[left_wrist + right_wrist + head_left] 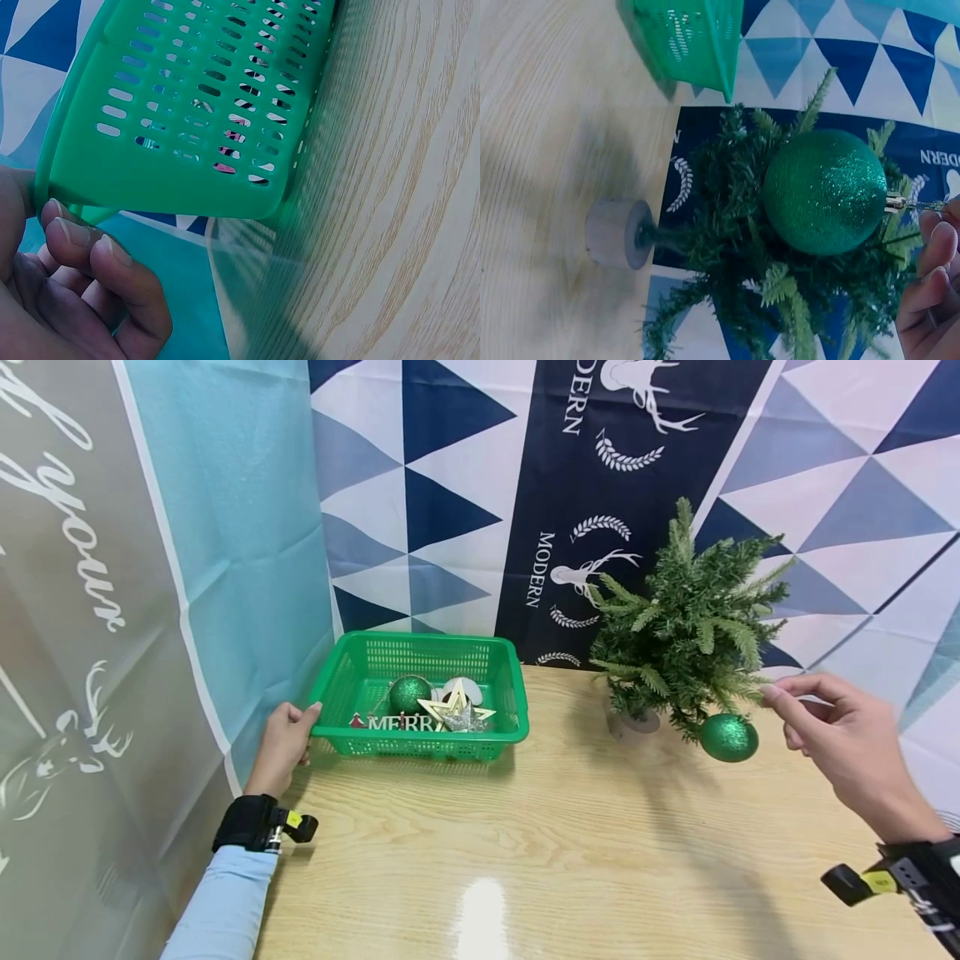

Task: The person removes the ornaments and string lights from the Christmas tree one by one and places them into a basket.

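With thumb and fingers, my left hand [283,745] grips the front left corner of a green plastic basket [348,741]; in the left wrist view the fingertips curl at the rim of its slotted wall [165,191]. My right hand [851,739] pinches the thin hanging string of a glittery green bauble [729,737]. That bauble hangs at the lower right branches of a small artificial Christmas tree [690,618]. In the right wrist view the string [928,205] runs from the silver cap to my fingertips. Whether it loops a branch, I cannot tell.
Inside the basket lie another green bauble [409,693], a gold star [431,707], a silver glitter star [467,719] and a white letter sign [401,723]. The tree's round base [633,727] stands on the wooden table [420,835]. Patterned cloth [450,485] hangs behind.
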`<state>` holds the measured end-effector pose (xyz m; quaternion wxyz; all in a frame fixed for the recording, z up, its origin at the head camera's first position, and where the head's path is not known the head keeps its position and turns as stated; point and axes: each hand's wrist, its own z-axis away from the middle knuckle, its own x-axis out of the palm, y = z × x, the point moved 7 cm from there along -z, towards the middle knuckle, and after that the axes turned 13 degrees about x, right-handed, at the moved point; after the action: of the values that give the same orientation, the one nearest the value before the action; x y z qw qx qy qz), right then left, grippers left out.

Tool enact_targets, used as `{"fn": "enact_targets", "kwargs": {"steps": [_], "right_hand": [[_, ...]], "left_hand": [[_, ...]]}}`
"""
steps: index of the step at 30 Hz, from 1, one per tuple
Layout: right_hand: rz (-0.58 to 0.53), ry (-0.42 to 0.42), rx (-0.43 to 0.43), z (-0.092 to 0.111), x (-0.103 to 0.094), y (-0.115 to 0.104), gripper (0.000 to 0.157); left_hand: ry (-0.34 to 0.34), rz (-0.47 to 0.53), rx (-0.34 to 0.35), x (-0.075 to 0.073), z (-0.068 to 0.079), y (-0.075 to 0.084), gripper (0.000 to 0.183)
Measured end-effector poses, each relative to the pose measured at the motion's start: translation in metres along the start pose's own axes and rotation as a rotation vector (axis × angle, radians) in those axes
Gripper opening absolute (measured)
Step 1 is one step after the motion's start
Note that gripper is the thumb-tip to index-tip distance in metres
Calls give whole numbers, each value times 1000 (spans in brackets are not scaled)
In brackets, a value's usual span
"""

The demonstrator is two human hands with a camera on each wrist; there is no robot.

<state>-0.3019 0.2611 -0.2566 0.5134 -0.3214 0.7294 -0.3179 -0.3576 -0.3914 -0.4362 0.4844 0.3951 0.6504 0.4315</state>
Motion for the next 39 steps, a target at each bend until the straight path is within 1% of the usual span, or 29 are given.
{"fn": "enact_targets", "kwargs": {"steps": [5,13,16,20,23,30,39], "right_hand": [[3,-20,-18,-2,10,-5,17],[-16,-74,-81,-6,28,-20,16],[-3,-79,-77,-9,36,-26,17],[36,-99,-51,-12,48,-31,21],[34,-116,-51,-14,58,-35,22],[10,-109,-134,-21,80,-45,14],[50,-118,-154,-29,103,-53,11]], "left_hand": [[4,-6,6,0,1,0,42],[12,2,11,-2,1,-1,41],[15,6,14,-3,1,-1,41],[24,15,15,-3,1,-2,41],[28,19,14,-3,1,-2,41],[20,14,28,0,0,-1,41],[24,24,25,2,-1,-1,39]]}}
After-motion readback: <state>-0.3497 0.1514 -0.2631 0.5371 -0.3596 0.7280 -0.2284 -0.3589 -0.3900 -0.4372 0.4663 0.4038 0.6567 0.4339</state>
